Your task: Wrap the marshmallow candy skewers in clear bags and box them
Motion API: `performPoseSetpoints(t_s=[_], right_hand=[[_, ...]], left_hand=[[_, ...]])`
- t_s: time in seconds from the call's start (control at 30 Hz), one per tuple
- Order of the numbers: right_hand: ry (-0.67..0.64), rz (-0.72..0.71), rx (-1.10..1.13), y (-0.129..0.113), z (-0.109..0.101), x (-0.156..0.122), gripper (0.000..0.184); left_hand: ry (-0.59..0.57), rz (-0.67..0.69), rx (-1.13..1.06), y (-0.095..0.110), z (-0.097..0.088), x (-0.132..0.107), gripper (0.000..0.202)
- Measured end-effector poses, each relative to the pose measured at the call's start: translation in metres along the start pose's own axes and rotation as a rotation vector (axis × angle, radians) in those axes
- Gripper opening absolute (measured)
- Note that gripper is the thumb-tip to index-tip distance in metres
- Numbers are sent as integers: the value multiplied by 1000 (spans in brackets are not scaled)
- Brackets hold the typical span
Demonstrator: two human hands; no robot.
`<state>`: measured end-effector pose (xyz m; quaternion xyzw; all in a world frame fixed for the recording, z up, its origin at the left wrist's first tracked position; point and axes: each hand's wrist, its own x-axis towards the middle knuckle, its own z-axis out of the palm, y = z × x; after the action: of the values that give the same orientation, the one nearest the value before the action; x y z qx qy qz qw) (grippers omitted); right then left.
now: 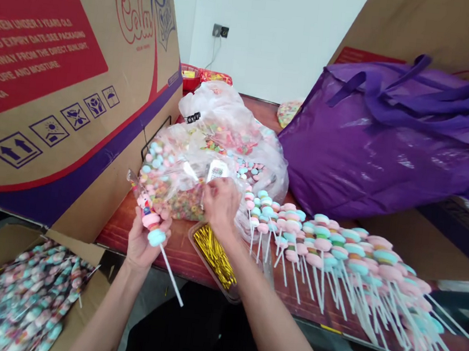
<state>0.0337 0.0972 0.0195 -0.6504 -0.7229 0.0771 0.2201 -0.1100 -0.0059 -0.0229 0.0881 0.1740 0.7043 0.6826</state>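
Note:
My left hand (146, 243) is closed around a candy lollipop (151, 221) of stacked pink and blue pieces, its white stick pointing down to the right. A clear wrapper shows at the candy's upper end. My right hand (222, 202) is above the front of the plastic bags, fingers bent together; whatever they hold, if anything, is hidden. Just behind its fingers is a small white printed label or packet (217, 170). Below the right wrist stands a clear tray (190, 231) of gold twist ties (214, 256).
Plastic bags of loose candy (166, 182) fill the table's middle. Unwrapped candy lollipops (336, 245) are piled along the right, by a purple bag (389, 141). A large carton (73, 69) walls the left; an open box of wrapped lollipops (16, 298) sits below it.

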Motion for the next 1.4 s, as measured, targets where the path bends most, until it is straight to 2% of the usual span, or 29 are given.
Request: performPoseSetpoints(t_s=[0.07, 0.13, 0.2, 0.27, 0.33, 0.43, 0.6, 0.87, 1.07, 1.27, 1.4], right_hand=[[-18, 133, -67, 12, -3, 24, 27], [-47, 205, -106, 24, -4, 41, 30], [-64, 242, -120, 32, -3, 49, 34], [-82, 258, -127, 37, -4, 50, 36], [-113, 252, -123, 39, -7, 48, 35], [-168, 231, -99, 42, -11, 45, 37], [-217, 236, -44, 38, -7, 43, 42], [-174, 285, 56, 40, 6, 38, 45], [-101, 237, 140, 44, 7, 33, 40], [-29, 184, 194, 45, 11, 25, 32], [-12, 170, 205, 45, 14, 24, 29]], left_hand=[[45, -12, 136, -2, 12, 12, 38], [42, 7, 289, -6, 30, 31, 39], [0, 48, 455, -12, 47, 54, 34], [-31, 35, 623, -20, 61, 78, 33], [-3, -14, 696, -28, 68, 95, 37], [50, -67, 739, -36, 66, 108, 45], [40, -82, 821, -38, 61, 110, 47], [51, -18, 841, -51, 54, 113, 44], [88, 63, 779, -58, 64, 101, 41], [143, 254, 692, -72, 66, 95, 33], [169, 265, 680, -76, 65, 95, 36]])
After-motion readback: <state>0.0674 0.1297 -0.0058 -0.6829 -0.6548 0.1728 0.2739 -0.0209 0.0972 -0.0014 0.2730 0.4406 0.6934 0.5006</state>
